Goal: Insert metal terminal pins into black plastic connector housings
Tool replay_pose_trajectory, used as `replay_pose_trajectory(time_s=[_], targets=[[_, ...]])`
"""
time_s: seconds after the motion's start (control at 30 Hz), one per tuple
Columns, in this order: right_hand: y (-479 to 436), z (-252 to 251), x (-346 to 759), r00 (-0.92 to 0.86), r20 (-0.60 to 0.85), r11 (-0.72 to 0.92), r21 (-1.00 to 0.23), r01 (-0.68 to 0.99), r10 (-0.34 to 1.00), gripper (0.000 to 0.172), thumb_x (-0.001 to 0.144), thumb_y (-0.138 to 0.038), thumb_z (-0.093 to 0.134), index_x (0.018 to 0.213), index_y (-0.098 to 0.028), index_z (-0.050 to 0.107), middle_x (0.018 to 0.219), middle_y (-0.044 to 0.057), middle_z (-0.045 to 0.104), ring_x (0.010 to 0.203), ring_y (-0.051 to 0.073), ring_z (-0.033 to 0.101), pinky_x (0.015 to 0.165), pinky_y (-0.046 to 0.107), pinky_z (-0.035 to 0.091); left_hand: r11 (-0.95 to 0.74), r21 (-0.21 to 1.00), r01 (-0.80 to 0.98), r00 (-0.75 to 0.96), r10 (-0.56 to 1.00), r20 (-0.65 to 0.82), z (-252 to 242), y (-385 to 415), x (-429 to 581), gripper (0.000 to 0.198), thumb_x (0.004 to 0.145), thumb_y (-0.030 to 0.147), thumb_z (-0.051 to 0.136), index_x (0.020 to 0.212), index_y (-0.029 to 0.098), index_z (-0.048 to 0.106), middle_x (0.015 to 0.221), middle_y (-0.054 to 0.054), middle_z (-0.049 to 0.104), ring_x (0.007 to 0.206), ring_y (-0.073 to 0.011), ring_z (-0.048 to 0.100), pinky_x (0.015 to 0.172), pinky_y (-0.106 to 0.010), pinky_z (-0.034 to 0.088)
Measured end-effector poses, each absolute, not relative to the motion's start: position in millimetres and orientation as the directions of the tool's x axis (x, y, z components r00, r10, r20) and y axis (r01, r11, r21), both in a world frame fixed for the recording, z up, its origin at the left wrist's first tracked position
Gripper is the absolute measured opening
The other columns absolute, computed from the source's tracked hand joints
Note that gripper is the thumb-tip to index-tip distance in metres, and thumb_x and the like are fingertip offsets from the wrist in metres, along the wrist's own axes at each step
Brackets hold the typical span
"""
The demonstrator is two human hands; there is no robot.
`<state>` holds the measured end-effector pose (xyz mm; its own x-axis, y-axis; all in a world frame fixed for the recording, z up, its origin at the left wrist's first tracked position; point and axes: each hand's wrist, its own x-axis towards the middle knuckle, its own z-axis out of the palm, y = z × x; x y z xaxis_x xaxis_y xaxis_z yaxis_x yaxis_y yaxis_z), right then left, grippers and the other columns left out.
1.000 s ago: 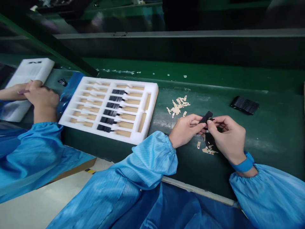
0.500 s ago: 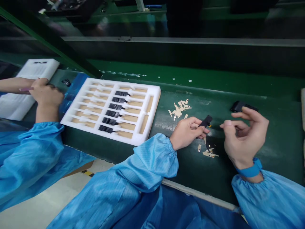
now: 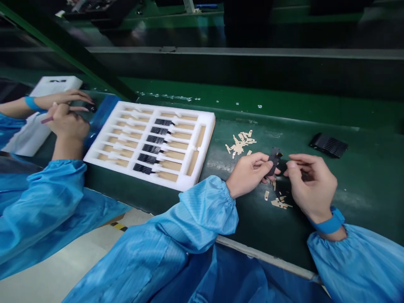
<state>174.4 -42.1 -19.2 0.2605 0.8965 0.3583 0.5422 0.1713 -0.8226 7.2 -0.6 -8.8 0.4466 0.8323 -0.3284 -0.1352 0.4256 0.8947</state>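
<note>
My left hand (image 3: pixel 249 173) pinches a small black flat part (image 3: pixel 273 160) above the green work surface (image 3: pixel 362 185). My right hand (image 3: pixel 311 185) is just to its right, fingers curled toward the part, with nothing visible in them. Below the two hands lie a few tan paper scraps (image 3: pixel 279 202) and a dark piece. A second pile of tan scraps (image 3: pixel 240 142) lies behind my left hand. A white foam tray (image 3: pixel 202 145) to the left holds several black parts (image 3: pixel 148 148) in its slots.
A black ribbed piece (image 3: pixel 328 145) lies at the right on the green surface. At the far left a co-worker in a blue sleeve (image 3: pixel 47 198) has both hands (image 3: pixel 67 120) by another white foam block (image 3: pixel 47 90) and a blue sheet. A grey rail runs across the back.
My right hand let go of the part, swung out to the right, and has come back close to it. The co-worker's far hand has reached forward.
</note>
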Motion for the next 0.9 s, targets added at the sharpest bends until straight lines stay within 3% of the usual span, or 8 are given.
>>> replay_pose_trajectory(time_s=[0.17, 0.33, 0.4, 0.6, 0.77, 0.9], targets=[[-42, -13, 171, 0.148, 0.381, 0.210, -0.747, 0.631, 0.913, 0.018, 0.090, -0.025, 0.068, 0.108, -0.023, 0.067, 0.097, 0.005, 0.066, 0.075, 0.018, 0.066, 0.069, 0.034, 0.056, 0.312, 0.950, -0.022, 0.389, 0.878, -0.279, -19, -6, 9, 0.014, 0.089, 0.025, 0.070, 0.094, 0.012, 0.067, 0.086, -0.005, 0.074, 0.071, -0.0110, 0.070, 0.064, -0.017, 0.055], [-42, -9, 169, 0.118, 0.392, 0.221, -0.713, 0.665, 0.912, 0.002, 0.090, -0.022, 0.066, 0.091, -0.022, 0.064, 0.080, 0.001, 0.063, 0.065, 0.015, 0.059, 0.059, 0.029, 0.051, 0.156, 0.984, 0.089, 0.344, 0.922, -0.177, -24, -10, 8, 0.008, 0.087, 0.021, 0.068, 0.088, 0.014, 0.069, 0.083, -0.003, 0.074, 0.073, -0.0108, 0.070, 0.070, -0.018, 0.056], [-42, -9, 168, 0.128, 0.395, 0.215, -0.712, 0.668, 0.910, 0.005, 0.088, -0.020, 0.066, 0.085, -0.022, 0.062, 0.076, 0.000, 0.061, 0.061, 0.014, 0.056, 0.057, 0.028, 0.049, 0.123, 0.986, 0.117, 0.342, 0.927, -0.156, -23, -11, 8, 0.007, 0.087, 0.021, 0.067, 0.087, 0.014, 0.069, 0.083, -0.002, 0.074, 0.074, -0.0110, 0.071, 0.071, -0.018, 0.056], [-43, -11, 167, 0.238, 0.310, 0.107, -0.785, 0.610, 0.920, 0.007, 0.083, -0.020, 0.067, 0.081, -0.022, 0.061, 0.065, -0.003, 0.058, 0.051, 0.013, 0.052, 0.049, 0.027, 0.042, 0.021, 0.975, 0.220, 0.333, 0.938, -0.095, -16, -17, 9, 0.006, 0.088, 0.023, 0.065, 0.088, 0.017, 0.068, 0.083, -0.001, 0.074, 0.075, -0.0128, 0.071, 0.072, -0.021, 0.057], [-43, -13, 168, 0.251, 0.258, 0.084, -0.834, 0.545, 0.933, 0.007, 0.084, -0.023, 0.067, 0.081, -0.023, 0.062, 0.070, 0.000, 0.064, 0.056, 0.014, 0.057, 0.052, 0.027, 0.046, -0.114, 0.952, 0.285, 0.356, 0.935, 0.005, -14, -17, 6, 0.008, 0.091, 0.025, 0.061, 0.090, 0.020, 0.067, 0.083, 0.000, 0.073, 0.072, -0.0132, 0.069, 0.073, -0.022, 0.056], [-41, -14, 169, 0.249, 0.189, 0.044, -0.869, 0.492, 0.950, 0.008, 0.084, -0.025, 0.068, 0.082, -0.021, 0.062, 0.072, 0.000, 0.065, 0.057, 0.014, 0.058, 0.052, 0.027, 0.046, -0.261, 0.867, 0.425, 0.379, 0.921, 0.092, -15, -15, 3, 0.014, 0.094, 0.025, 0.058, 0.099, 0.022, 0.071, 0.083, -0.001, 0.072, 0.074, -0.0135, 0.067, 0.071, -0.021, 0.051]])
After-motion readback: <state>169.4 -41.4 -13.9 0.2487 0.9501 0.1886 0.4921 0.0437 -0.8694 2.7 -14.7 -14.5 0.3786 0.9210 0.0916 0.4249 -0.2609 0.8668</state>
